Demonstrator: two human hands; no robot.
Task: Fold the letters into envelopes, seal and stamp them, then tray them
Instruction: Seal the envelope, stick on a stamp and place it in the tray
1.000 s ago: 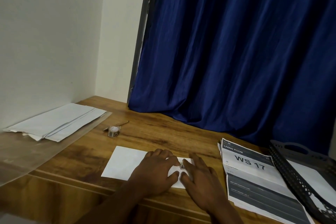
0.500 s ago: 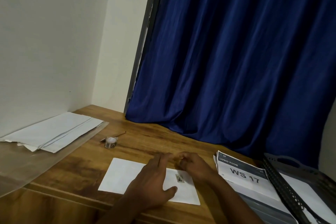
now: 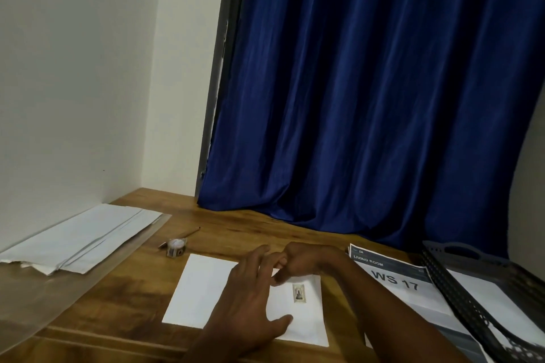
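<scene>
- Now your left hand (image 3: 250,300) lay flat on the envelope (image 3: 206,292), fingers spread and pinning it to the surface (image 3: 141,298).
- Your right hand (image 3: 298,259) had lifted off the stamp (image 3: 299,293), where a second earlier both hands pressed over it; its fingers were curled at the envelope's far edge, touching your left fingertips. Whether they pinched anything, I cannot tell.
- With the hand gone, the stamp showed bare and flat on the envelope's right half, so stamping looked done for this one.
- That left traying: the tray (image 3: 472,303) sat at your right, beyond the printed sheets (image 3: 395,280), with something white already in it.
- You would likely need to slide or lift the envelope rightwards over those sheets; a thin envelope lying flat on wood can be awkward to pick up by its edge.
- More envelopes (image 3: 82,239) waited at far left, partly on a clear plastic sheet (image 3: 35,303), and the stamp roll (image 3: 176,247) stood just beyond the envelope, so more rounds seemed ahead.
</scene>
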